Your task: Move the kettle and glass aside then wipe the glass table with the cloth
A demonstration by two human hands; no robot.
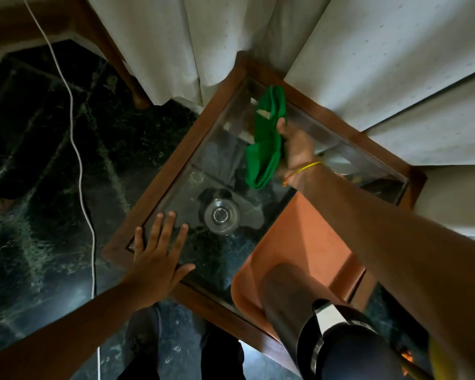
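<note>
Cloth, green and folded into a long soft strip, is already in your right hand, pinched along its right edge between thumb and fingers over the far half of the glass table; its long axis runs from the far corner back toward you. Open glass lies to the left of and nearer than those fingers, so the strip would sweep broadside toward the glass, which stands upright on the pane between your two hands, clear and apparently empty. Your left hand is the nearer one to it, lying flat with fingers spread on the near-left corner, holding nothing. Kettle, dark with a pale band, sits on an orange tray at the near-right edge.
</note>
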